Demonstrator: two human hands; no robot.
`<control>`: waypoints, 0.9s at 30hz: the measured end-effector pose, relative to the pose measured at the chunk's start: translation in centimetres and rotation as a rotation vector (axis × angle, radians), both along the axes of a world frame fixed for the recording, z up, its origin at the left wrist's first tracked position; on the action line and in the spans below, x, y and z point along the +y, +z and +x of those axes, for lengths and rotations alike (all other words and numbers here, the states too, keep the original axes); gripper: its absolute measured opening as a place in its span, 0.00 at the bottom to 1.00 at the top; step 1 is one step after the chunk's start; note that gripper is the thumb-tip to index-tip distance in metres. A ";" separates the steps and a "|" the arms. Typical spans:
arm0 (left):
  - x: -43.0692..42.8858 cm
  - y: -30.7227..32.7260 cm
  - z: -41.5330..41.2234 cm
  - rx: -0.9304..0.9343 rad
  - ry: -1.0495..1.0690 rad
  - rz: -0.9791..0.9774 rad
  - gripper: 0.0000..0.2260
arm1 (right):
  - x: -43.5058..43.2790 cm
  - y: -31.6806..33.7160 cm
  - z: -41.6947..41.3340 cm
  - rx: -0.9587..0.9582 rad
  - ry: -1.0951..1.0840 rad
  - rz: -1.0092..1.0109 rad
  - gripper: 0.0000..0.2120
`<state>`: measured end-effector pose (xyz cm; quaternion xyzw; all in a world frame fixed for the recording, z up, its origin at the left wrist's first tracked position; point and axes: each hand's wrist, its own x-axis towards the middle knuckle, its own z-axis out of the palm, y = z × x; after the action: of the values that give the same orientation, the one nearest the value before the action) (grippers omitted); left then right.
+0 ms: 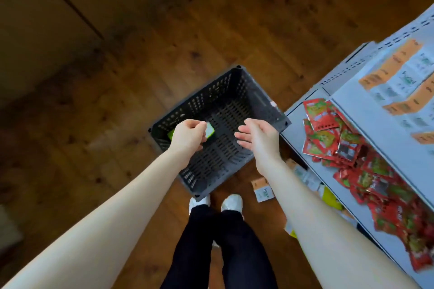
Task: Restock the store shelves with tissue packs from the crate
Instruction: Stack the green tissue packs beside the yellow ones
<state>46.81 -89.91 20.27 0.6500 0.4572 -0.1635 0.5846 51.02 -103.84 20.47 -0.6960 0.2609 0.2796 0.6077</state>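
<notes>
Tissue pack (pixel 209 129), green and white, is grasped by the curled fingers of the left hand (pixel 189 135) inside the dark crate (pixel 258 91), near its 9 o'clock wall; whether it rests on the slotted bottom I cannot tell. The right hand (pixel 256 137) hovers over the crate's 3 o'clock side, fingers released and holding nothing. The crate's 3 o'clock corner lies just beside the grey shelves (pixel 352 112), where red packets (pixel 328 134) crowd the edge, while bare wooden floor (pixel 141 65) opens from 9 to 12 o'clock
</notes>
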 end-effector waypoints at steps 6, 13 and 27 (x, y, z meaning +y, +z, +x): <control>1.4 -14.4 -1.6 0.139 0.018 0.031 0.11 | 2.2 -14.0 -0.7 0.077 0.113 -0.058 0.05; 1.1 -32.0 -0.8 0.278 0.220 0.027 0.18 | 3.3 -32.7 1.7 0.123 0.373 -0.228 0.14; 1.7 -46.4 3.3 0.234 0.713 -0.294 0.14 | 9.1 -49.3 5.4 0.030 0.634 -0.260 0.23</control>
<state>50.13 -88.19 -26.10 0.3373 0.6890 -0.0870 0.6355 56.39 -94.70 -28.83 -0.8099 0.0737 0.4292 0.3929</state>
